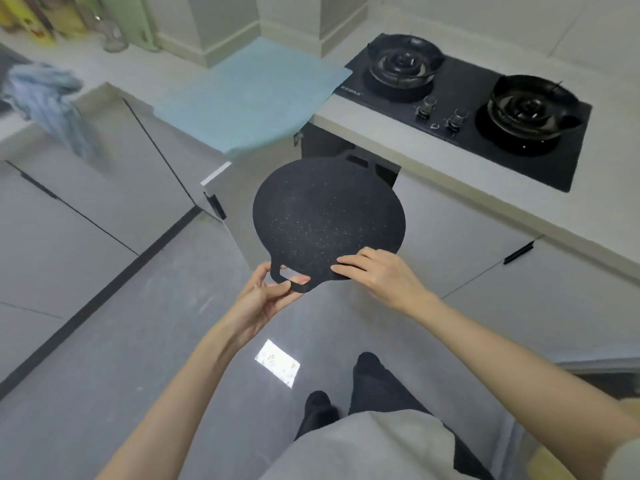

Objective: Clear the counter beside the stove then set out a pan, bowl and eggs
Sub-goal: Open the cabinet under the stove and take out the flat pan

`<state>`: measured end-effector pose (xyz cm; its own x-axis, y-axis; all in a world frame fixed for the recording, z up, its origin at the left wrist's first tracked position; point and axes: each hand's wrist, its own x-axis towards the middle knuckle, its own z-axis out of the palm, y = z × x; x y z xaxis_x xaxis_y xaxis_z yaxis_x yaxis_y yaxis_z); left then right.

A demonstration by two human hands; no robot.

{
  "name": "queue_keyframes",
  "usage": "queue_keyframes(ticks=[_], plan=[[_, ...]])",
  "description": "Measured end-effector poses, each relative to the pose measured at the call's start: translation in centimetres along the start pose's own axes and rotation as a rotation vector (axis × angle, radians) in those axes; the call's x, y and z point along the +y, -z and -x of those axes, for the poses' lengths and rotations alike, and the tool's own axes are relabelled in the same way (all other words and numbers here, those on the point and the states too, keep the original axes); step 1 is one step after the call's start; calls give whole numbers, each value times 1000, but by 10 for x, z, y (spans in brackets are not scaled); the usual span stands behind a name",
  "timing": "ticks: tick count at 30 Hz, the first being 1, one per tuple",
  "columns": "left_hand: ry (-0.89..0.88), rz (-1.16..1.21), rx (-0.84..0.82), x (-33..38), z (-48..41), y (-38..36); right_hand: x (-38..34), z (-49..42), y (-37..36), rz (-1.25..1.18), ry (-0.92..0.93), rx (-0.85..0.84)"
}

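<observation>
A flat round black speckled pan [325, 216] with two loop handles hangs in the air in front of the counter [374, 133], below its edge. My left hand [266, 299] grips the pan's near handle, thumb on top. On the pan's near rim, to the right, my right hand [377, 271] rests with its fingers laid flat. A light blue mat [249, 95] covers the counter left of the black two-burner stove [464, 105]. No bowl or eggs are in view.
An open cabinet door [214, 188] stands under the counter beside the pan. A blue cloth [48, 98] hangs at the left. Bottles and a glass [110, 32] stand at the back left of the counter. Grey floor [138, 341] lies below, with my feet on it.
</observation>
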<state>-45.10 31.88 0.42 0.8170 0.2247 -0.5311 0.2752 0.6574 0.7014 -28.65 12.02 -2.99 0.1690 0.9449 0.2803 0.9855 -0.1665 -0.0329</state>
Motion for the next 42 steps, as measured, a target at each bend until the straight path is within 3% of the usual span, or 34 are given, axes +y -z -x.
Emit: queue_keyframes(ticks=[11,19,30,42], plan=[[15,-197,-354,6,-53,-120,53,89,86,208,-282,72],[119,-287,-548,-34,-92,-257,107,205,133,306,-479,67],[256,-305,-539,-125,-155,-419,200,342,164,266,-723,-84],[350,-379,-535,-167,-230,-513,294,403,152,114,-952,-386]])
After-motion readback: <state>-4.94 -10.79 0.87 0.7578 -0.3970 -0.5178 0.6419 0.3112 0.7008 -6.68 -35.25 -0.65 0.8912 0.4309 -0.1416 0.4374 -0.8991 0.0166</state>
